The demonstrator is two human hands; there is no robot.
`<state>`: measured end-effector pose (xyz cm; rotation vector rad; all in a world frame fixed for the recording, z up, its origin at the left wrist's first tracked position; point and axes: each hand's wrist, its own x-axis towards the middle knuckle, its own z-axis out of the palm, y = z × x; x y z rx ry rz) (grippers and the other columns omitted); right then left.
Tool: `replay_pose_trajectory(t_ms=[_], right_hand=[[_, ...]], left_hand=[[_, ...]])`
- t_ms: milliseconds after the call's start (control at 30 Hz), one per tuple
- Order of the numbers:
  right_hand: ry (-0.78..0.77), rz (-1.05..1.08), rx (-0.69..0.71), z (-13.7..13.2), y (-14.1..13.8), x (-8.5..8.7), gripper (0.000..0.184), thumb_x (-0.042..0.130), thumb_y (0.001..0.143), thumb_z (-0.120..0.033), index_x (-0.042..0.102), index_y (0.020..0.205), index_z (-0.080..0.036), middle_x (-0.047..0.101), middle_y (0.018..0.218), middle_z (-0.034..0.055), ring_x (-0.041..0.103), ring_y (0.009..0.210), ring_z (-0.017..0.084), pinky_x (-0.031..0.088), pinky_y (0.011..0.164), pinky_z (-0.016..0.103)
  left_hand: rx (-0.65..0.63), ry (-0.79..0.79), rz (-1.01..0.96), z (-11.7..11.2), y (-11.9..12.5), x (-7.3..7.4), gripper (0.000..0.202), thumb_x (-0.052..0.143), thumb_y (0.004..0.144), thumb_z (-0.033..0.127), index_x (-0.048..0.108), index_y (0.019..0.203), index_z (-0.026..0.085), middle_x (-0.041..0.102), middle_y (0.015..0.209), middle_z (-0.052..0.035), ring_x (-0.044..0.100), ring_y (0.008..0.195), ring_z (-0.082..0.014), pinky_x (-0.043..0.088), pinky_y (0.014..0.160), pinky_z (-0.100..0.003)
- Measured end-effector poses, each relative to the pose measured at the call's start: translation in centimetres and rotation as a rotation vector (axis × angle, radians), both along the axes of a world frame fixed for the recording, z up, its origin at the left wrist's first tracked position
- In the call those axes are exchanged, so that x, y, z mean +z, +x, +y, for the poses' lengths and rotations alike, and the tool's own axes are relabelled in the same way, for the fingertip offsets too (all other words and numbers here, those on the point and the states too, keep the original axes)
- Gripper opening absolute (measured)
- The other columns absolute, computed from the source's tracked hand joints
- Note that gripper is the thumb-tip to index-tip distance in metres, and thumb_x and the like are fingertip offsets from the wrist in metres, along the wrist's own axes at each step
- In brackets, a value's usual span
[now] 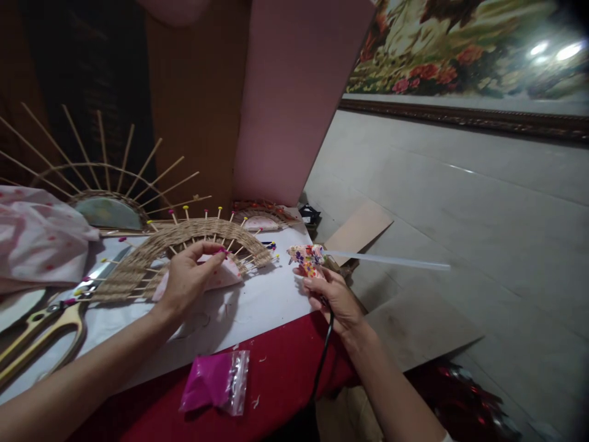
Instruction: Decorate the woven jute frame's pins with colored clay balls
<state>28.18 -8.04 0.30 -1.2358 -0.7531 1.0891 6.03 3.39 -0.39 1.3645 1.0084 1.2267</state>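
My left hand rests on a woven straw half-ring with bead-tipped sticks radiating from it. Its fingers pinch a small pink bead at the ring's inner edge. My right hand grips a hot glue gun covered in a colourful dotted pattern. A clear glue stick juts out of the gun to the right, and a black cord hangs down from it. The gun's nozzle points left toward the ring.
Gold-handled scissors lie at the left on white paper. A small bag of pink beads sits on the red cloth. A second spoked wicker piece stands behind. A pink board, cardboard pieces and tiled floor lie to the right.
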Motion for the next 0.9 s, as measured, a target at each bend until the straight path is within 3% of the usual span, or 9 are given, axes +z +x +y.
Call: replay_pose_trajectory(t_ms=[100,200,300,467,633,900], right_hand=[[-0.058,0.003,0.17,0.9,-0.3,0.8,0.017,0.069,0.067,-0.025,0.063,0.075,-0.012,0.063,0.066,0.0031,0.04,0.041,0.003,0.025,0.029,0.012],[-0.064,0.009,0.222,2.3,-0.7,0.8,0.022,0.066,0.069,-0.024,0.063,0.087,-0.013,0.064,0.064,0.0007,0.031,0.037,0.001,0.019,0.028,0.011],[-0.044,-0.017,0.192,3.3,-1.4,0.3,0.033,0.067,0.07,-0.03,0.06,0.098,-0.015,0.064,0.065,0.0,0.032,0.036,0.002,0.022,0.028,0.011],[-0.102,-0.149,0.114,3.8,-1.8,-1.5,0.034,0.07,0.068,-0.044,0.057,0.073,-0.013,0.048,0.046,-0.0062,0.032,0.032,0.003,0.023,0.024,0.013],[-0.115,-0.196,0.148,3.8,-1.2,-3.3,0.039,0.064,0.073,-0.052,0.058,0.069,-0.013,0.043,0.04,-0.0075,0.03,0.024,0.003,0.021,0.022,0.015],[-0.119,-0.166,0.129,4.0,-1.4,-3.1,0.041,0.065,0.07,-0.053,0.056,0.071,-0.014,0.049,0.051,-0.0056,0.033,0.029,0.002,0.025,0.022,0.015]], left_hand=[[-0.042,0.041,0.054,-0.4,0.2,-0.8,0.028,0.069,0.07,0.04,0.066,0.085,0.016,0.066,0.079,-0.003,0.057,0.058,-0.0128,0.047,0.051,-0.022],[-0.075,0.088,0.083,-0.7,0.4,-1.4,0.025,0.065,0.075,0.039,0.065,0.087,0.017,0.067,0.09,-0.0046,0.062,0.067,-0.0146,0.049,0.057,-0.023],[-0.07,0.119,0.1,-0.7,0.4,-2.0,0.021,0.062,0.077,0.036,0.064,0.087,0.018,0.068,0.088,-0.0048,0.063,0.069,-0.0159,0.049,0.057,-0.023],[-0.052,0.164,0.12,-0.7,0.3,-2.4,0.018,0.06,0.079,0.034,0.063,0.088,0.019,0.067,0.086,-0.0034,0.064,0.069,-0.0161,0.049,0.058,-0.024],[-0.031,0.219,0.149,-0.9,0.4,-2.5,0.016,0.059,0.08,0.032,0.062,0.087,0.018,0.064,0.092,-0.0034,0.063,0.068,-0.0148,0.05,0.062,-0.025],[-0.043,0.204,0.098,-0.9,0.6,-2.8,0.014,0.058,0.08,0.03,0.061,0.087,0.018,0.063,0.088,-0.003,0.063,0.066,-0.0144,0.05,0.061,-0.025]])
